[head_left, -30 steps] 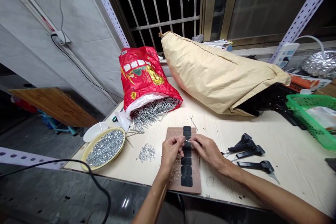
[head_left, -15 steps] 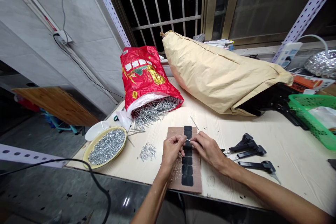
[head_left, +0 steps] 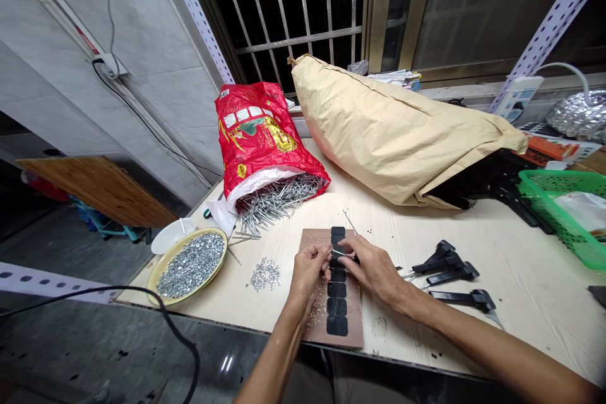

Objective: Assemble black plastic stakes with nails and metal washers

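My left hand and my right hand meet over a small brown board that carries a row of black pads. Both hands pinch a thin metal nail between their fingertips, the left at one end and the right at the other. Whatever small part sits on the nail is too tiny to make out. A little heap of small metal nuts lies left of the board.
A yellow dish of metal nuts and a red sack spilling nails lie to the left. A big tan paper sack lies behind. Black plastic parts lie right of my hands, with a green basket beyond. A black cable hangs at the front left.
My hands have stayed together over the board with the nail between them. The right fingers shifted slightly up along it. Nothing else moved.
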